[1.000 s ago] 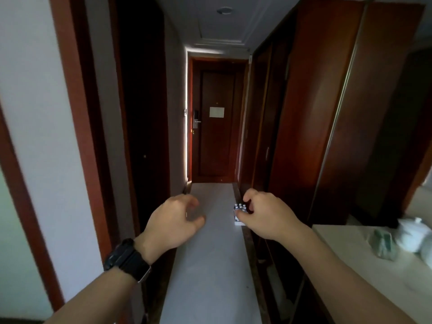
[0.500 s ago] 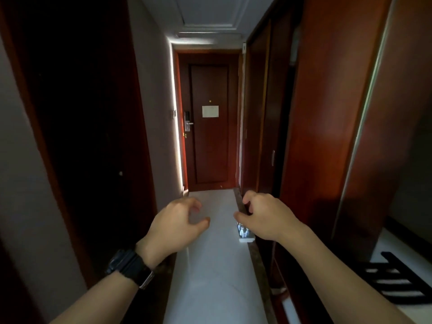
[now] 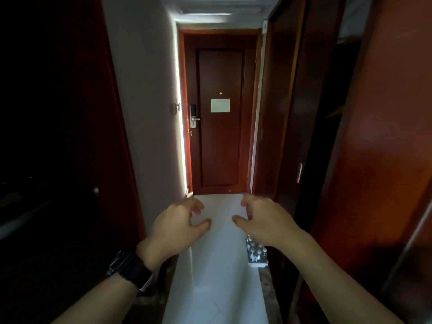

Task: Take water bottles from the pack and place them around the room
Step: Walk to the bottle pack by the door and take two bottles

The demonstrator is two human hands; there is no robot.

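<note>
A shrink-wrapped pack of water bottles (image 3: 256, 254) stands on the white hallway floor (image 3: 217, 277), against the right-hand edge by the wooden wardrobe. Its white caps show from above. My right hand (image 3: 264, 220) hovers above and just beyond the pack, fingers curled and apart, holding nothing; its wrist hides the pack's far end. My left hand (image 3: 177, 224), with a black watch on the wrist, is raised at the same height to the left, fingers apart and empty.
A narrow corridor leads to a closed dark wooden door (image 3: 219, 118) with a lever lock (image 3: 194, 119) and a paper notice. Wardrobe panels (image 3: 292, 113) line the right side. A dark open doorway (image 3: 58, 136) is on the left.
I have walked further down the corridor: the door is closer and the pack has dropped lower in view, now under my right wrist. Both hands stay raised and empty.
</note>
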